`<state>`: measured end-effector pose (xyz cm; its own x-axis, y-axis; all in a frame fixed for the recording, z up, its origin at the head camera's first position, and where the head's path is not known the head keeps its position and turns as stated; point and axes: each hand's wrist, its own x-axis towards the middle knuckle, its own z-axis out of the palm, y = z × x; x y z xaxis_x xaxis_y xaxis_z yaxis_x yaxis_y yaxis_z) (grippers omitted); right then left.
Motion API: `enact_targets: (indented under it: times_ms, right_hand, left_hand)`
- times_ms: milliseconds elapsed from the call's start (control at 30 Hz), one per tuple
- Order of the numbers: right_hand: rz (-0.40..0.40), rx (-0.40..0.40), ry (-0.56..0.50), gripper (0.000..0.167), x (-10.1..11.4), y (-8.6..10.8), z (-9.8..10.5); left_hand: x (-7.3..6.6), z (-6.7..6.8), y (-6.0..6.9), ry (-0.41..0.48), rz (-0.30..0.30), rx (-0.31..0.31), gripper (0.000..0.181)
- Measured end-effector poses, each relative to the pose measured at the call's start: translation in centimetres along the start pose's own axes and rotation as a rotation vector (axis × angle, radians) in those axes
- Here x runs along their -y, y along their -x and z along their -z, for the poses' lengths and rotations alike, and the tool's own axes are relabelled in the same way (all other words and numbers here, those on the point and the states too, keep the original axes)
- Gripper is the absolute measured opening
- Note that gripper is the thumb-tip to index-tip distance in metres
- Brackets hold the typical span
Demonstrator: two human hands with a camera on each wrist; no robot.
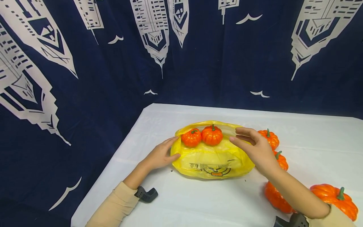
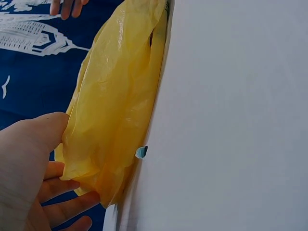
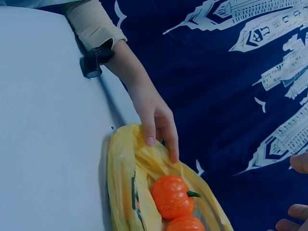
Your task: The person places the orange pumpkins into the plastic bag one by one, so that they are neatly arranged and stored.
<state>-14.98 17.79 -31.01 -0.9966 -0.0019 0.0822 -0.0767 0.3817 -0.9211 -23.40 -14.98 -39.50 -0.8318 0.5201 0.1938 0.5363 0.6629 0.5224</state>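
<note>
A yellow plastic bag [image 1: 215, 160] with black print lies on the white table, its opening upward. Two small orange toy pumpkins [image 1: 191, 137] with green stems sit side by side in its mouth. My left hand [image 1: 163, 155] touches the left end of the bag, thumb and fingers spread; in the left wrist view, the hand's fingers [image 2: 67, 209] lie against the bag's yellow edge. Over the bag's right side hovers my right hand [image 1: 256, 148], fingers loosely bent, nothing in them, just right of the second pumpkin [image 1: 212, 135].
More orange pumpkins stand right of the bag: a small pumpkin [image 1: 270, 138] at the back, one partly behind the right arm, and larger ones nearer, including a big pumpkin [image 1: 334, 200]. A dark blue patterned curtain [image 1: 198, 75] hangs behind the table [image 1: 198, 201].
</note>
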Motion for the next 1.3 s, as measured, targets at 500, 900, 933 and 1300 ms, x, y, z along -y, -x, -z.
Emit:
enact_targets:
  times_ms: [500, 900, 933, 1300]
  right_hand:
    - [0.036, -0.050, 0.070, 0.048, -2.1, 3.2, 5.9]
    - [-0.039, -0.101, 0.107, 0.041, -6.8, 4.9, 11.4]
    - [-0.038, -0.108, 0.104, 0.040, -7.3, 5.1, 11.7]
    - [0.150, -0.229, 0.248, 0.047, -13.9, 6.4, 15.9]
  left_hand:
    - [-0.1, 0.1, 0.1, -0.010, 0.028, 0.009, 0.072]
    - [-0.1, 0.1, 0.2, -0.013, 0.022, 0.009, 0.072]
    - [-0.1, 0.1, 0.2, -0.012, 0.022, 0.008, 0.072]
    - [-0.2, -0.1, 0.2, -0.009, 0.033, 0.018, 0.073]
